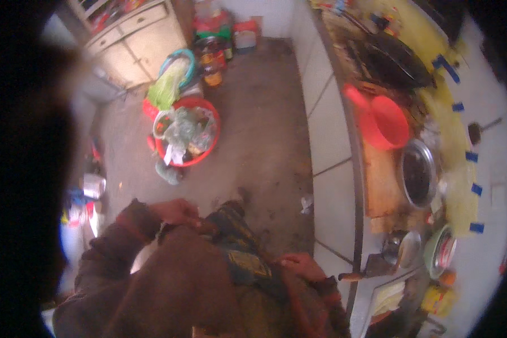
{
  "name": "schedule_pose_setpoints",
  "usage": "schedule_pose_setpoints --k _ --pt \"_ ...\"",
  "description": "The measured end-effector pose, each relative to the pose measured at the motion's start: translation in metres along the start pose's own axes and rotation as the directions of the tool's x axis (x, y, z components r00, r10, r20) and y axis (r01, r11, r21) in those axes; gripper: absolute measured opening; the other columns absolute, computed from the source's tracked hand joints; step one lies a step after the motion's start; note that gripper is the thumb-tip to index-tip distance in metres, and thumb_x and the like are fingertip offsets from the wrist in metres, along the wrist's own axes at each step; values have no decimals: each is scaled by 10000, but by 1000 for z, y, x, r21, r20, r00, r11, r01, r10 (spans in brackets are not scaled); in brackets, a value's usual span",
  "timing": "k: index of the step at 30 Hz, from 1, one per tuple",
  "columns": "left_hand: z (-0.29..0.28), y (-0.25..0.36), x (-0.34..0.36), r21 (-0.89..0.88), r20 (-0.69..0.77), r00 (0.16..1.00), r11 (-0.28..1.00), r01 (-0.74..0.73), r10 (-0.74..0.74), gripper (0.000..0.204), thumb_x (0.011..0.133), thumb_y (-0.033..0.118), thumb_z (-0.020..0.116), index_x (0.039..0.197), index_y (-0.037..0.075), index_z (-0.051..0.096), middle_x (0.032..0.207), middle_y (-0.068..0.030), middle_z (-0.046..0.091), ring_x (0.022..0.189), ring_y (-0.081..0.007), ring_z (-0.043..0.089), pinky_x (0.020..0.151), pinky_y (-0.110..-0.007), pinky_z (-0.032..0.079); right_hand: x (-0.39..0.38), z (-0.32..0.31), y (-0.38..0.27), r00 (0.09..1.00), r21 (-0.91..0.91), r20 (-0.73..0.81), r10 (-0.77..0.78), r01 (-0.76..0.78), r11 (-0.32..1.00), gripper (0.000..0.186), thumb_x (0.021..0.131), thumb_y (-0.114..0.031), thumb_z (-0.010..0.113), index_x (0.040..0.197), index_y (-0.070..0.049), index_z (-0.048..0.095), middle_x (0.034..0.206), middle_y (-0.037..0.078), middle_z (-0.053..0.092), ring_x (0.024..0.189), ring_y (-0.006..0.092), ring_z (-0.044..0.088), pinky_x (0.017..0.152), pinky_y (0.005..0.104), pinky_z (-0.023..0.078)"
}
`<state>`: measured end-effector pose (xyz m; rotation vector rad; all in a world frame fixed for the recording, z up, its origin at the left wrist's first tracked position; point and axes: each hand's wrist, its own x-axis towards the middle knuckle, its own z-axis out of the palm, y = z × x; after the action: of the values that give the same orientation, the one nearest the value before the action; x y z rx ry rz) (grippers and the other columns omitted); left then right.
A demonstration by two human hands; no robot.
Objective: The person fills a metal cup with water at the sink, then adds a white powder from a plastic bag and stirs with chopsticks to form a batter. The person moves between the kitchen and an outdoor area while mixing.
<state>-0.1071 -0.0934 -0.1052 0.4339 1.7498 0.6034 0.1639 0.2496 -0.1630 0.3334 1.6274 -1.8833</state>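
Note:
My left hand [177,213] is closed at the front of a brown jacket [180,281], its fingers at the cloth's upper edge. On the other side, my right hand [305,266] is closed at the jacket's right front edge; its fingertips are partly hidden. Between the hands show a dark patterned garment and a tan patch [248,263]. A cleaver [374,266] with a wooden handle lies on the counter just right of my right hand, apart from it.
Along the right runs a tiled counter [331,135] with a wooden board [380,186], red dipper [384,121], metal basin [418,173], dark wok [397,59] and green bowl [440,252]. On the floor ahead stand a red basin [215,132] of bags and a leafy cabbage [166,90].

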Motion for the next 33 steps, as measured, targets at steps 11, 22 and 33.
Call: schedule_pose_setpoints --k 11,22,33 --pt "-23 -74 -21 43 -71 702 705 -708 709 358 879 291 617 1129 36 599 1015 -119 649 913 -179 591 802 -369 467 121 26 -128 954 -514 283 95 68 855 357 929 -285 532 1214 -75 567 1170 132 599 1087 258 572 903 342 457" --pt "-106 -113 -3 -154 0 879 869 -471 476 288 833 215 674 1086 87 618 951 -44 670 855 -121 591 753 -321 466 273 118 -247 859 -592 508 68 291 751 287 821 -219 666 1060 -61 650 1037 137 637 964 293 633 841 388 495" --pt "-119 -94 -60 -373 -676 726 909 -188 -127 318 905 335 590 1105 88 576 926 -121 668 844 -251 638 782 -397 484 363 153 -332 784 -750 620 -3 595 289 358 802 -355 683 997 -55 670 969 163 655 902 336 630 795 432 498"
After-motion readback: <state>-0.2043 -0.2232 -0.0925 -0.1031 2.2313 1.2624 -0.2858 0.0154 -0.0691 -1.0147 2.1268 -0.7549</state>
